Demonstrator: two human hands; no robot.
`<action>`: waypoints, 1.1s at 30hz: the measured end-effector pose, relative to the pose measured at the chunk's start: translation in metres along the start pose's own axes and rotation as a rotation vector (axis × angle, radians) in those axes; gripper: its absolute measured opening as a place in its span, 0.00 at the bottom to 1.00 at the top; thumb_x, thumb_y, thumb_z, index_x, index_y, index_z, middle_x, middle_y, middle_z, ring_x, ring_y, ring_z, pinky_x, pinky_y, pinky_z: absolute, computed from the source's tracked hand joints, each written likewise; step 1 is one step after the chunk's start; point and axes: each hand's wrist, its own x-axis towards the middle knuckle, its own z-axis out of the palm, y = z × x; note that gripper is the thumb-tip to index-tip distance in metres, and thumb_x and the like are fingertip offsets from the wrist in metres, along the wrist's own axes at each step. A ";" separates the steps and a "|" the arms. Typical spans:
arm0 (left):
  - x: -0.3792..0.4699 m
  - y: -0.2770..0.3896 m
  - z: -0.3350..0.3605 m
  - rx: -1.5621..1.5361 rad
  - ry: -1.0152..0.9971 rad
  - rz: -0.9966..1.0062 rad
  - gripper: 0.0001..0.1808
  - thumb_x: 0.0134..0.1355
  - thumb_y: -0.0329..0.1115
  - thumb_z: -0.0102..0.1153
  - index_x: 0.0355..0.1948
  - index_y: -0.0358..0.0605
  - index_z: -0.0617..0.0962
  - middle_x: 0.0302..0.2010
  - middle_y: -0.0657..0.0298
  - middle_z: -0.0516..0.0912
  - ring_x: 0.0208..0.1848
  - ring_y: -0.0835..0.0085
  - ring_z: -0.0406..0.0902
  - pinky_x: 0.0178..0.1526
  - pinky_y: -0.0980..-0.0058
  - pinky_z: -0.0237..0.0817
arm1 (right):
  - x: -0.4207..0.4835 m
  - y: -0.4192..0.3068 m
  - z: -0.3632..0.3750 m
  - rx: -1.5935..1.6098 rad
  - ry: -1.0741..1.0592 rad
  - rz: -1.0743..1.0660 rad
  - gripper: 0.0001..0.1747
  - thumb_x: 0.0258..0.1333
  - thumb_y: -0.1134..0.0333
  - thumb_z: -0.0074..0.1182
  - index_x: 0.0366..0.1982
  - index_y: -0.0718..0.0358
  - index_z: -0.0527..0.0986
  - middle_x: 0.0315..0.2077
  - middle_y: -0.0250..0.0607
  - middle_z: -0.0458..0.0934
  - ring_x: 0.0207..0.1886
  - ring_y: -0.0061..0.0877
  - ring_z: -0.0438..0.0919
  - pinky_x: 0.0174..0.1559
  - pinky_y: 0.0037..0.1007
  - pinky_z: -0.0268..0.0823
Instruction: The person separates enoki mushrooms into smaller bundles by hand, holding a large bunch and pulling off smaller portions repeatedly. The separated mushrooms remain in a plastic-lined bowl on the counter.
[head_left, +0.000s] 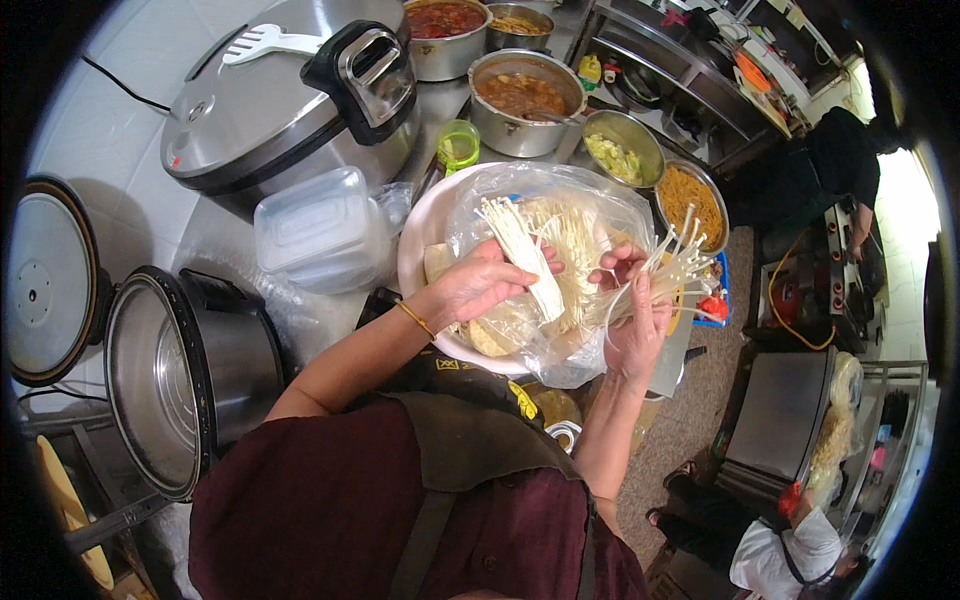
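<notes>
My left hand grips a compact bundle of enoki mushrooms, its small caps pointing up and away from me. In my right hand is a looser, fanned-out bunch of enoki, its caps spreading to the right. Both hands are above a large pale basin. A clear plastic bag lies open in this basin, with more enoki in and around it. Near the basin's front rim sits a pale yellowish piece of food, partly covered by the plastic.
Behind the basin stand a stew pot, a bowl of chopped greens and a tray of orange shreds. Clear plastic containers and a large steel cooker are at left. Two people stand at right.
</notes>
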 end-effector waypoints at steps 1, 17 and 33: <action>-0.001 -0.001 0.001 0.057 0.006 0.019 0.30 0.55 0.14 0.49 0.61 0.34 0.62 0.58 0.51 0.70 0.61 0.59 0.68 0.64 0.65 0.58 | 0.003 -0.003 -0.002 0.005 -0.038 0.062 0.06 0.63 0.66 0.48 0.35 0.62 0.70 0.27 0.33 0.74 0.25 0.19 0.70 0.27 0.18 0.63; -0.005 -0.010 0.000 0.110 0.024 0.066 0.24 0.58 0.21 0.55 0.56 0.38 0.66 0.52 0.58 0.76 0.53 0.69 0.75 0.57 0.68 0.65 | -0.001 0.039 0.003 -0.322 -0.042 0.305 0.07 0.57 0.71 0.56 0.37 0.66 0.78 0.24 0.27 0.77 0.24 0.09 0.68 0.25 0.15 0.59; -0.006 0.000 0.008 0.209 0.004 0.043 0.29 0.58 0.20 0.52 0.61 0.41 0.63 0.58 0.58 0.71 0.56 0.70 0.72 0.57 0.69 0.66 | 0.007 0.012 -0.015 0.030 -0.094 0.368 0.09 0.63 0.64 0.50 0.32 0.62 0.71 0.17 0.24 0.63 0.17 0.10 0.58 0.19 0.18 0.48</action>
